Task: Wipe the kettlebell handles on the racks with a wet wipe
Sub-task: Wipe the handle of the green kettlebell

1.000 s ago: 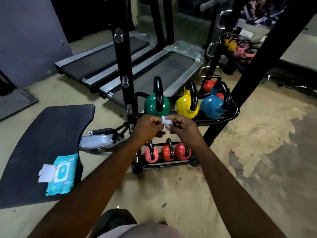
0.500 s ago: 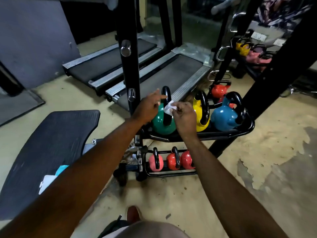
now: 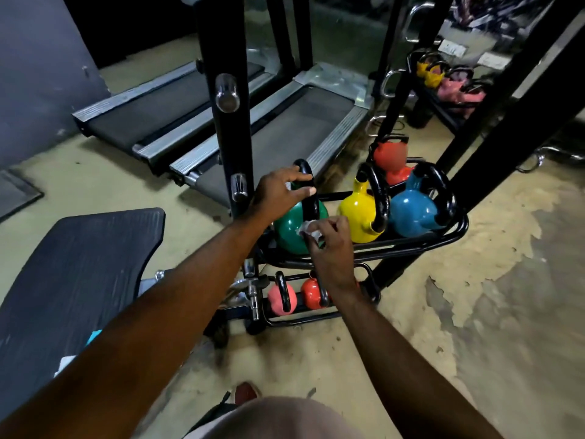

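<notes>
Desk: a black padded desk (image 3: 79, 264) fills 8 o'clock of the frame. A teal-and-white packet (image 3: 94, 335) lies on it, mostly hidden behind the left forearm.
Bottom shelf: at 6 o'clock of the hands, a pink kettlebell (image 3: 276, 301) and a red kettlebell (image 3: 311, 294) sit side by side on the bottom shelf (image 3: 300, 320), black handles up.
Right hand: the right hand (image 3: 330, 248) pinches a crumpled white wet wipe (image 3: 306, 228) and presses it to the foot of the black handle (image 3: 311, 204), where it meets the green body.
Green kettlebell: the green kettlebell (image 3: 291, 236) stands upright at the left end of the upper rack (image 3: 421, 240), near frame centre.
Left hand: the left hand (image 3: 275, 193), at 11 o'clock of the right, curls fingers and thumb round the top of that handle.
Neighbours: at 3 o'clock of the green one, a yellow kettlebell (image 3: 357, 213), then a blue kettlebell (image 3: 411, 213) just beside it.
Behind: an orange-red kettlebell (image 3: 389, 156) at 1 o'clock.
Background: two treadmills (image 3: 285, 137) at 11 to 12 o'clock, behind a black upright post (image 3: 228, 122).
Far rack: at 2 o'clock of the frame, a far rack (image 3: 449, 117) carries yellow and pink kettlebells.
</notes>
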Available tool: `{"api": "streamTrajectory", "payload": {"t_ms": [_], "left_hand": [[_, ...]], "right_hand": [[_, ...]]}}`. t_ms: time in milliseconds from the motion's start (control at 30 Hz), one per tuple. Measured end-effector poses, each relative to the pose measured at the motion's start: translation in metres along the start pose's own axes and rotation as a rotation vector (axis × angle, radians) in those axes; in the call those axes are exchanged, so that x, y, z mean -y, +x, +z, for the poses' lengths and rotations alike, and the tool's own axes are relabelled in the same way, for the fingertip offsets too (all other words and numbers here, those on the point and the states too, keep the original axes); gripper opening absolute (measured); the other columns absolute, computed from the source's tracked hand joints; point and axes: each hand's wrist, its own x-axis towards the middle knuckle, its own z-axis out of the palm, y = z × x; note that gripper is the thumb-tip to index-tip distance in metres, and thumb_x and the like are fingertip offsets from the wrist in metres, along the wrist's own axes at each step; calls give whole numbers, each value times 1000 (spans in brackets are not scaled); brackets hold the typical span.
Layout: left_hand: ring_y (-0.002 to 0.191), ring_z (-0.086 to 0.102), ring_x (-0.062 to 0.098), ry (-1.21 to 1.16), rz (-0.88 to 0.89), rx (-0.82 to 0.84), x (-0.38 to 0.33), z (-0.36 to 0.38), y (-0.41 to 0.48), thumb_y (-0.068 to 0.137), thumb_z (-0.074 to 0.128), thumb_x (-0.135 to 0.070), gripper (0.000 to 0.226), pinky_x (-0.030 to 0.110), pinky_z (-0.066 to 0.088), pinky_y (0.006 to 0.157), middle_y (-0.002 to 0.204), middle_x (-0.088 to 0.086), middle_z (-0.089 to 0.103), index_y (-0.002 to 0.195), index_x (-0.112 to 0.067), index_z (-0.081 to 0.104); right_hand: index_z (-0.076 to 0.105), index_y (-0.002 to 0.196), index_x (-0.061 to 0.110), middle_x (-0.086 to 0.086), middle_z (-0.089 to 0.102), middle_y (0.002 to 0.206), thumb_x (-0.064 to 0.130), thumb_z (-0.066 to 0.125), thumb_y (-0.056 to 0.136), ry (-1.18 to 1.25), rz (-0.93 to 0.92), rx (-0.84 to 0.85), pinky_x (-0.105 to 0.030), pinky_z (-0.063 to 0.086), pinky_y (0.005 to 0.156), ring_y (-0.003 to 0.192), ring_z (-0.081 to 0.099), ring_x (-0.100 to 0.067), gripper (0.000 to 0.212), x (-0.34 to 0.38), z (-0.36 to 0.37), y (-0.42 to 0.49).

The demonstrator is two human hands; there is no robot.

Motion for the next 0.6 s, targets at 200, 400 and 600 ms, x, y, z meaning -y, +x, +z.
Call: {"api": "streamTrajectory", "payload": {"t_ms": [200, 400, 600], "left_hand": [[124, 56, 10, -30, 35, 25, 3, -1, 6, 78, 82, -31, 39, 12, 34, 97, 137, 6, 60, 115, -22, 73], [119, 58, 10, -53, 12, 1, 14, 8, 5, 79, 81, -30, 29, 15, 37, 97, 128, 2, 66, 107, -25, 76], [108, 60, 8, -62, -31, -45, 13, 9, 20, 79, 80, -29, 27, 13, 37, 86, 115, -2, 70, 105, -24, 77]], "right_hand": [[68, 90, 26, -4, 60, 102, 19, 81, 80, 250, 303, -122, -18, 48, 83, 95, 60, -7, 18, -13, -1, -5], [69, 100, 35, -5, 69, 107, 24, 73, 88, 351, 352, -46, -47, 54, 92, 103, 66, -20, 17, -19, -4, -20], [64, 88, 17, 4, 52, 100, 8, 77, 79, 83, 145, -8, -5, 40, 77, 90, 56, -13, 19, -4, 3, -9]]}}
